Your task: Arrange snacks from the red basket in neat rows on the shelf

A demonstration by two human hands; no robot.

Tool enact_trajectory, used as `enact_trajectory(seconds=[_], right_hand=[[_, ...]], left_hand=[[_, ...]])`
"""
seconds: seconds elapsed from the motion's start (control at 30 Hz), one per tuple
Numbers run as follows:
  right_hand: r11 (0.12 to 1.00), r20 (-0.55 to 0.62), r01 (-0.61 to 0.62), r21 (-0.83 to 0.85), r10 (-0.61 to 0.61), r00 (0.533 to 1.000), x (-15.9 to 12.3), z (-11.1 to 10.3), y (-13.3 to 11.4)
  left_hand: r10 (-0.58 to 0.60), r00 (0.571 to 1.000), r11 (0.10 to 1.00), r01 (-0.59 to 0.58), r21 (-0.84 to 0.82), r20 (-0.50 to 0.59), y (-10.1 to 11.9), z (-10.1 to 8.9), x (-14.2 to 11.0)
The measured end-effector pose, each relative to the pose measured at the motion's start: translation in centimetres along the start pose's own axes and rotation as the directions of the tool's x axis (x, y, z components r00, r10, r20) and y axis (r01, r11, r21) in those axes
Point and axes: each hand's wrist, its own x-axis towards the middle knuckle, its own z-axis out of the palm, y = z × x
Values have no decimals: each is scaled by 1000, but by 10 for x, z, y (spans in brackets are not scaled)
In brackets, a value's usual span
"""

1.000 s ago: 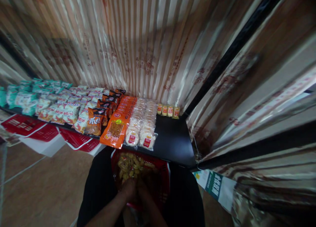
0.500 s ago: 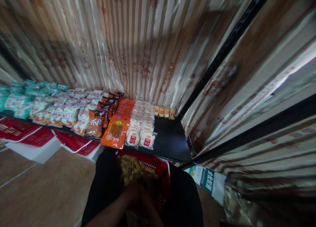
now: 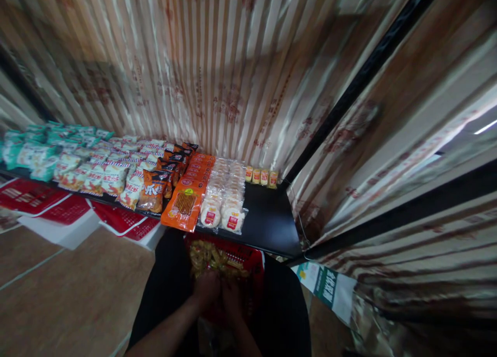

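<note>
Between my knees is a red plastic basket point(image 3: 256, 268), its near part dark. Small clear-wrapped yellowish-brown snack packs point(image 3: 209, 257) lie heaped in its far part. My left hand point(image 3: 207, 288) is down in the basket at the near edge of the heap. Close beside it, my right hand point(image 3: 232, 297) is also low in the basket, by the packs on the right. Shadow and the backs of the hands hide the fingers, so I cannot see what either one grips.
A black shelf point(image 3: 267, 212) runs ahead, bearing white rice-cracker packs point(image 3: 233, 217), orange stick-snack bags point(image 3: 184, 202), brown bags point(image 3: 152, 191), white bags point(image 3: 112, 178), teal bags point(image 3: 42, 158) and small yellow packs point(image 3: 264, 177). A black post point(image 3: 334, 114) rises at the right.
My hands have moved slightly forward and apart inside the basket; earlier they were close together and darker. The view has shifted a little, with the shelf goods moving slightly right.
</note>
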Motion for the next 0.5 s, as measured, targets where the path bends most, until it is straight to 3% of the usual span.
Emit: enact_trajectory(seconds=[0.27, 0.5], right_hand=[[984, -27, 176, -36, -177, 984, 0, -23, -40], [971, 42, 228, 72, -232, 972, -10, -50, -73]], left_hand=[[-37, 990, 955, -5, -297, -136, 11, -30, 6], [-20, 970, 800, -131, -586, -243, 24, -44, 24]])
